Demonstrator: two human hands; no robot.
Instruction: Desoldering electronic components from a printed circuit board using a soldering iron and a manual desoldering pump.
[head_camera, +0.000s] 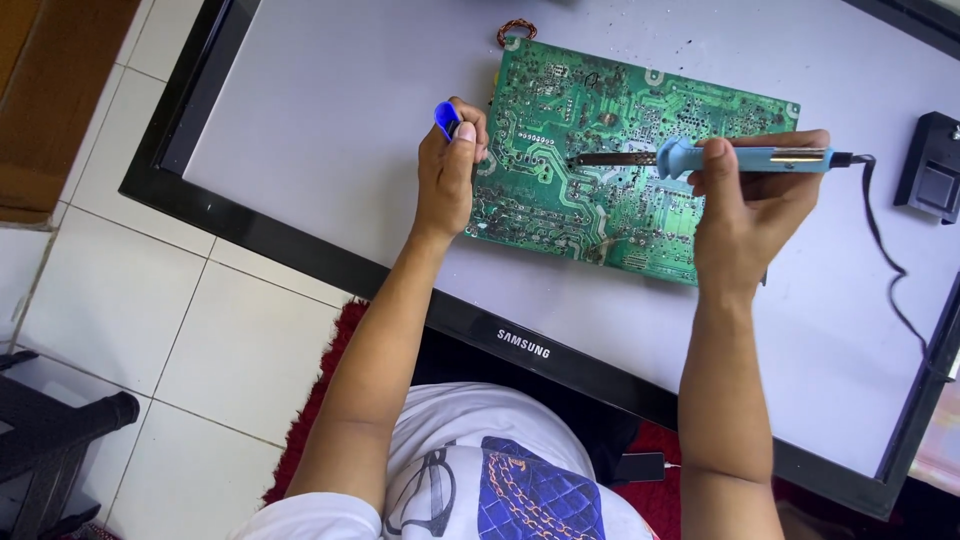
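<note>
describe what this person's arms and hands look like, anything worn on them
Both arms are bare from the short white sleeves down; the left hand and right hand wear no gloves, and no rings, watch or bracelet are visible. The white shirt carries a printed blue graphic.

1. A flat screen panel (330, 130) with a black frame lies face up on the floor and fills most of the view.
2. A small black box (935, 165) rests on the panel at 3 o'clock.
3. A coil of copper wire (516, 29) sits at 12 o'clock.
4. White floor tiles (230, 340) spread from 8 to 10 o'clock.
5. A red rug (335, 345) shows at 6 o'clock, under the panel's near edge.
6. A black stool (55, 435) stands at 8 o'clock.
7. A brown wooden piece (55, 95) fills the corner at 10 o'clock.
8. A dark phone (640, 466) lies on the rug at 5 o'clock.
</note>
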